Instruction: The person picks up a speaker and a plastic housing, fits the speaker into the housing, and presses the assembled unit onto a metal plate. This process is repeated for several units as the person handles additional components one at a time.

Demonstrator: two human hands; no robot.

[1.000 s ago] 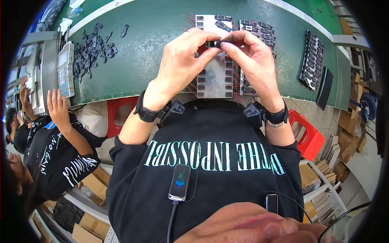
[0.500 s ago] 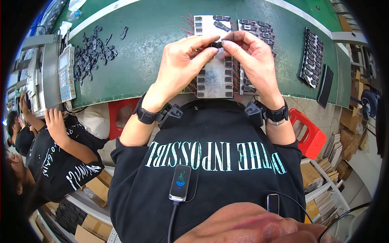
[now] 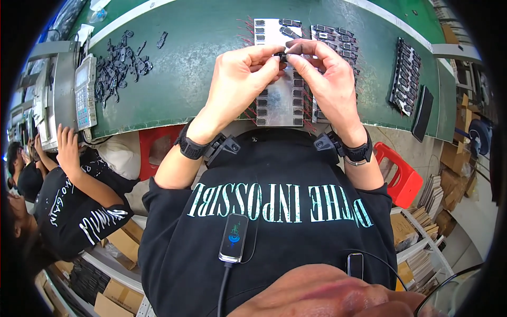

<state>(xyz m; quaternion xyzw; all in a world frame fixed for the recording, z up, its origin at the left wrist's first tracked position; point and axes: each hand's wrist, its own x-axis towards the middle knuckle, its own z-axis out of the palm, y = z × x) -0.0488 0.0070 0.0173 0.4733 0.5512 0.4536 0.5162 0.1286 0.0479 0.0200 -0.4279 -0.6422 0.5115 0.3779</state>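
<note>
Above a metal plate, both my hands meet around a small black plastic part. My left hand pinches its left end between thumb and fingers. At the other end, the thumb and fingertips of my right hand close on the same part. Fingertips cover most of it, so its shape is hard to make out. Small black rectangular pieces with thin red wires line both sides of the plate. A few longer black parts lie at its far end.
A second row of black assembled parts lies just right of the plate. Loose black parts form a pile on the left, beside a grey keypad device. Farther right are a filled strip and a dark flat slab. A co-worker sits at left.
The black part has tilted slightly between my fingertips, and my hands have shifted a little. The co-worker's raised hand at left has moved slightly.
</note>
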